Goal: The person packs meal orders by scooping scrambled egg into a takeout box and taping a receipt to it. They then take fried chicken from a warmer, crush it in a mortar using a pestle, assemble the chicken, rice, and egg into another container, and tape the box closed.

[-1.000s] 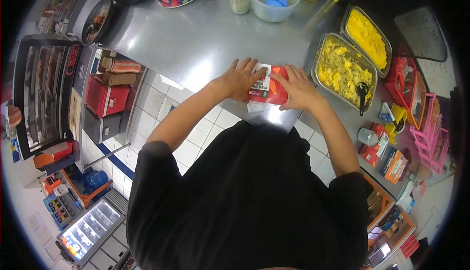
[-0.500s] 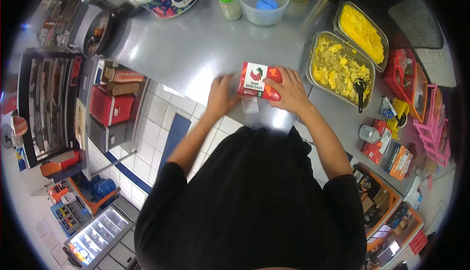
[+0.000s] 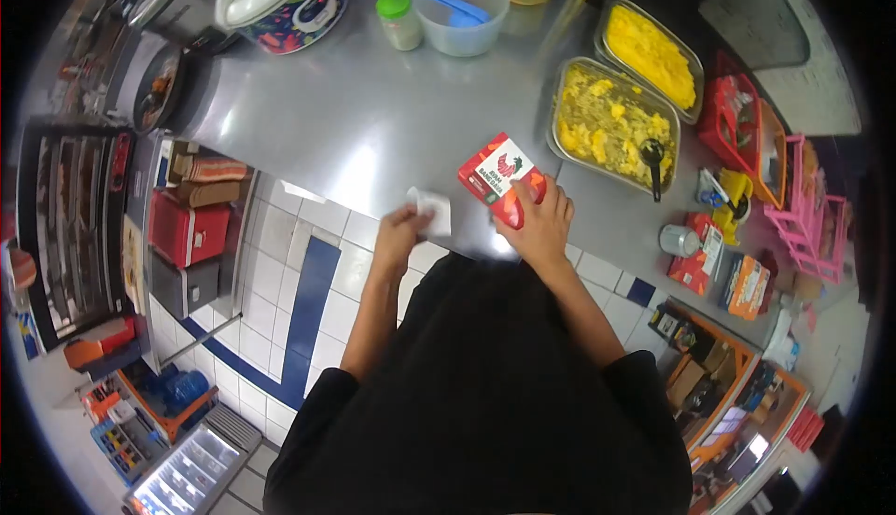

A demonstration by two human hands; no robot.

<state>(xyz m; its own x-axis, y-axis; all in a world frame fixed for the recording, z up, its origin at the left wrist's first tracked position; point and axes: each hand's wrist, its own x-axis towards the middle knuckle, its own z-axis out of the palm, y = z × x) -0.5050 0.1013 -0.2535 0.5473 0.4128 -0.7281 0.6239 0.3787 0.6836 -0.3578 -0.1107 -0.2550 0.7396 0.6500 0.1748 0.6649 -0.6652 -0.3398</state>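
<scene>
Near the front edge of the steel counter [image 3: 308, 114], my left hand [image 3: 399, 237] pinches a small white paper [image 3: 432, 214] between its fingers. To its right, my right hand [image 3: 543, 221] grips the lower right end of a red and white box [image 3: 500, 177], which is turned at an angle with its printed face up. The two hands are apart, and the paper does not touch the box. Beyond the right hand stands a metal tray of yellow and greenish food [image 3: 607, 123] with a black spoon [image 3: 653, 156] in it.
A second tray of yellow food [image 3: 653, 58] stands behind the first. At the back are a flowered cooker [image 3: 289, 11], a green-lidded jar [image 3: 399, 20] and a clear bowl [image 3: 462, 25]. To the right are a can [image 3: 679, 241], red boxes and a pink rack [image 3: 807, 216].
My left hand has left the box and taken hold of the white paper. The box has tilted in my right hand. The camera view has shifted.
</scene>
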